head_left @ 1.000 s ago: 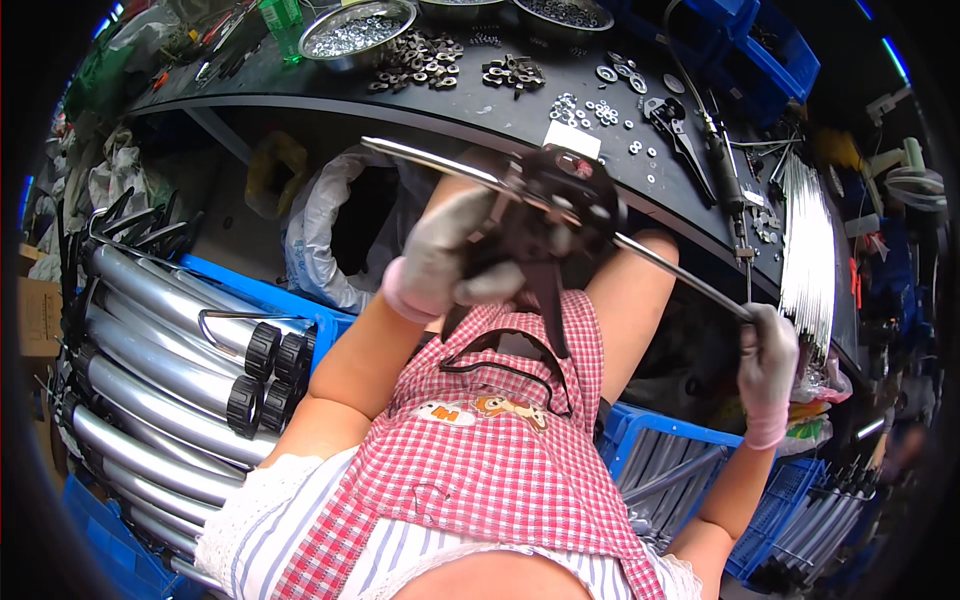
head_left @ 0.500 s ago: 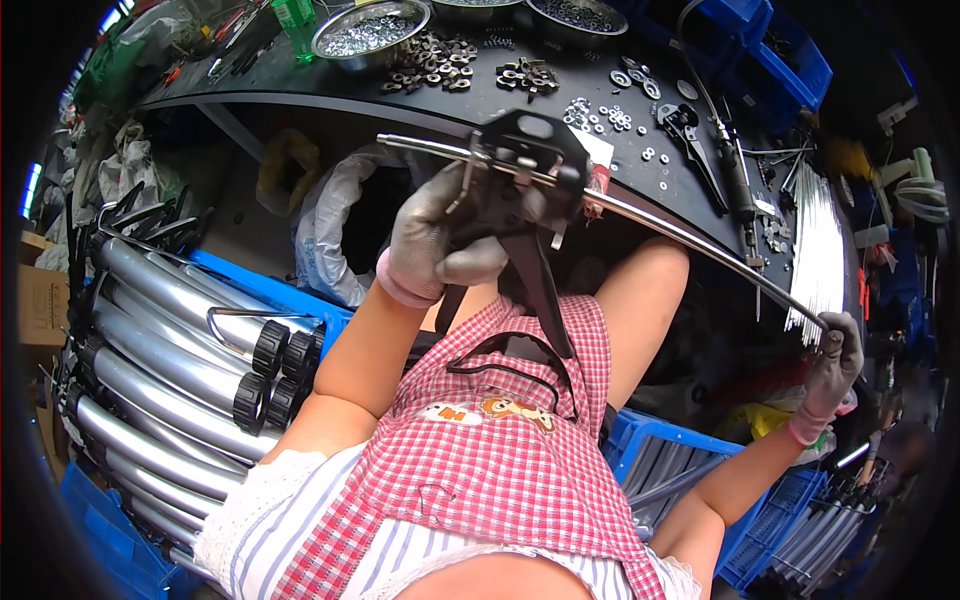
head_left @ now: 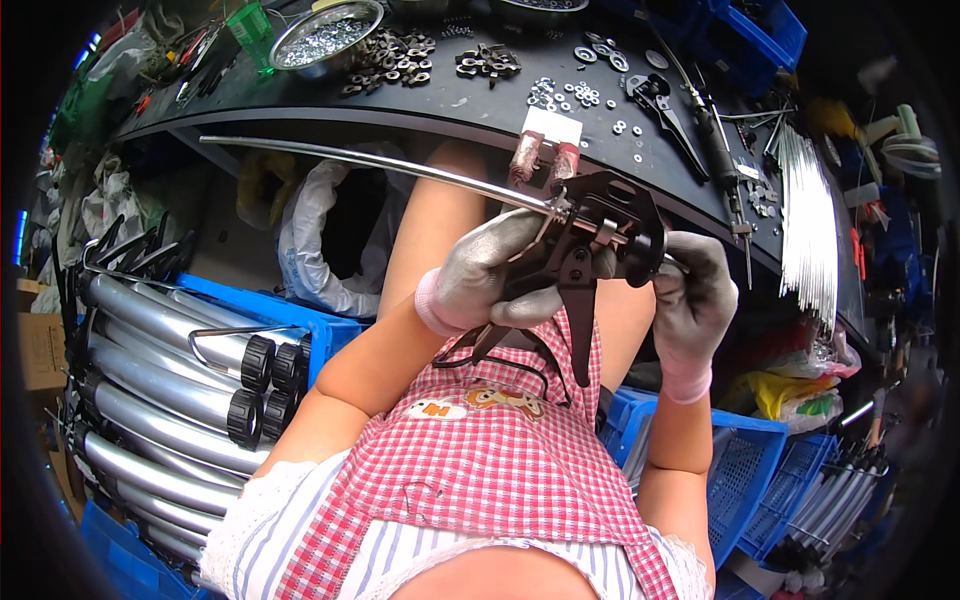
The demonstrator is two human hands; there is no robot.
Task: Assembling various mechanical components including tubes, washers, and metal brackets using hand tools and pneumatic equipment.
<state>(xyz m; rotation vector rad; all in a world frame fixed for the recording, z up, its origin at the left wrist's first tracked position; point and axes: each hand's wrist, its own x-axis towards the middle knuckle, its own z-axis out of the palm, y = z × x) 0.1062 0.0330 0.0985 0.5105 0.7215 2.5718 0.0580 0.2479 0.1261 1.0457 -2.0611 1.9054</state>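
Note:
In front of my lap is a black caulking gun handle (head_left: 622,208) with its trigger (head_left: 578,320) hanging down. My gloved left hand (head_left: 492,268) is wrapped around its grip side. A long thin metal rod (head_left: 370,160) runs through the body and sticks out far to the left. At the body's right side, my gloved right hand (head_left: 697,295) is closed near the rod's end, with the fingertips pressed together; the rod's end is mostly hidden by them. Just behind the gun, two red-wrapped jaws (head_left: 527,157) sit at the bench edge.
The dark bench (head_left: 470,100) holds a steel bowl of small parts (head_left: 326,40), heaps of metal clips (head_left: 392,60), washers (head_left: 565,95), another black handle (head_left: 665,120) and a bundle of thin rods (head_left: 808,240). Silver tubes (head_left: 170,370) fill a crate at left; blue crates (head_left: 745,470) stand at right.
My right hand has come in from far right to the gun body, and the rod has slid leftward through it. The gun and my left hand have shifted right and slightly down.

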